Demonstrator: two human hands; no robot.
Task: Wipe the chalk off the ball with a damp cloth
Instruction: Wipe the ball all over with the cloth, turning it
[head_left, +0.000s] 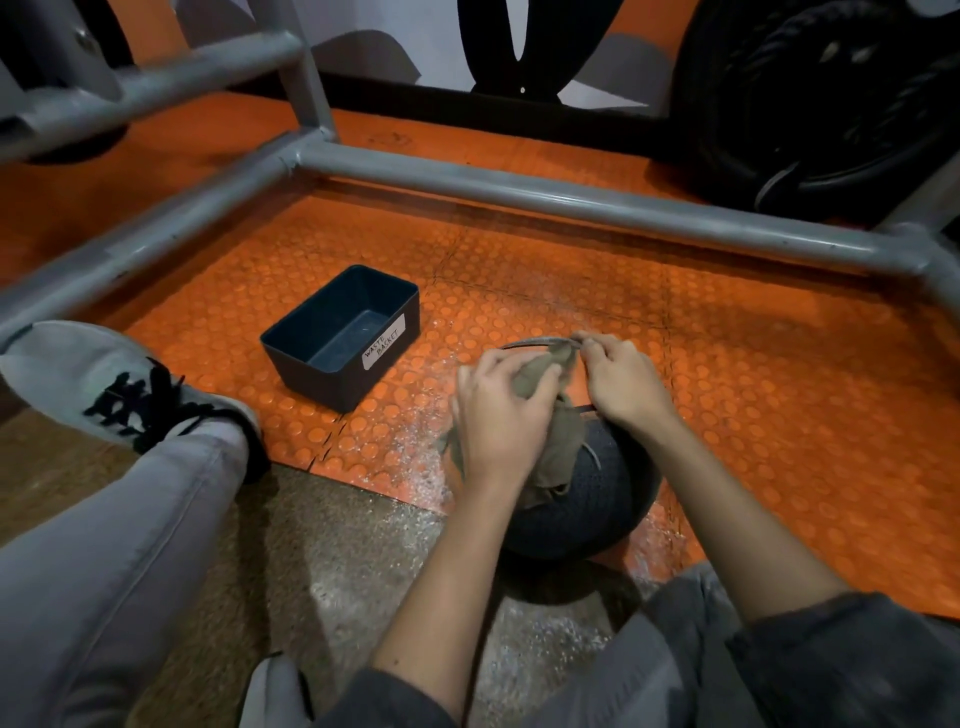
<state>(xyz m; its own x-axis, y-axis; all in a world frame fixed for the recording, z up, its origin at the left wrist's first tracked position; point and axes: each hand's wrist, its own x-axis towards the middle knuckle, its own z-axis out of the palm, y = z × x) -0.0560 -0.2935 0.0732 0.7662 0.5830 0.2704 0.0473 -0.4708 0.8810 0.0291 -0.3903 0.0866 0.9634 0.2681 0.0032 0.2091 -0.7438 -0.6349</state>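
A dark textured ball sits on the floor between my forearms, at the edge of the orange studded mat. A brownish cloth drapes over its top. My left hand grips the bunched upper part of the cloth. Just to the right, my right hand pinches the cloth's top corner. A thin curved grey band, which I cannot identify, arcs just beyond both hands. White chalk dust speckles the mat left of the ball.
A dark bin labelled "WASTE BASKET" stands on the orange mat to the left of my hands. A grey tube frame runs across behind it. My left leg and shoe lie at the left. Black tyres stand at the back right.
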